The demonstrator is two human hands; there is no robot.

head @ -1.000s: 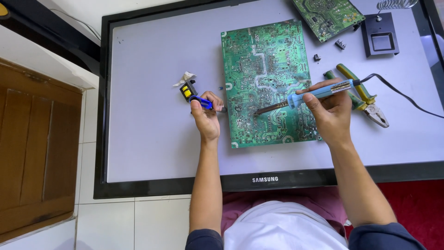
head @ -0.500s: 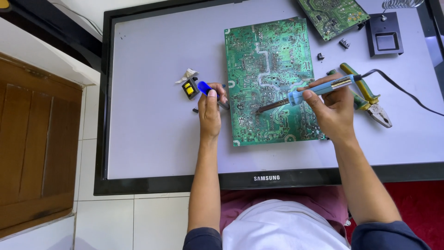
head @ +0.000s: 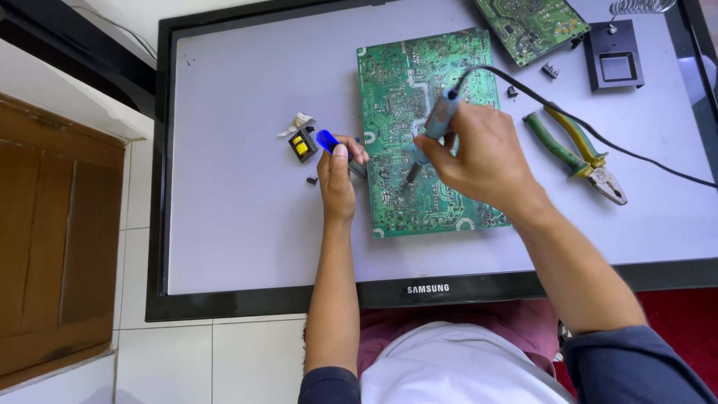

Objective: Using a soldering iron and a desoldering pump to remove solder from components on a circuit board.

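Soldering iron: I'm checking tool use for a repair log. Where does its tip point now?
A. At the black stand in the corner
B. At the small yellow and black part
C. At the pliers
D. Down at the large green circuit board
D: the right hand holds the soldering iron with its tip angled down onto the large green circuit board, near its lower middle.

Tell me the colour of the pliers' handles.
The pliers have green and yellow handles, lying right of the circuit board; the head view shows them.

soldering iron (head: 432, 133): blue handle, tilted, tip on board | green circuit board (head: 430, 90): flat, solder side up | blue-handled tool (head: 329, 142): beside board's left edge
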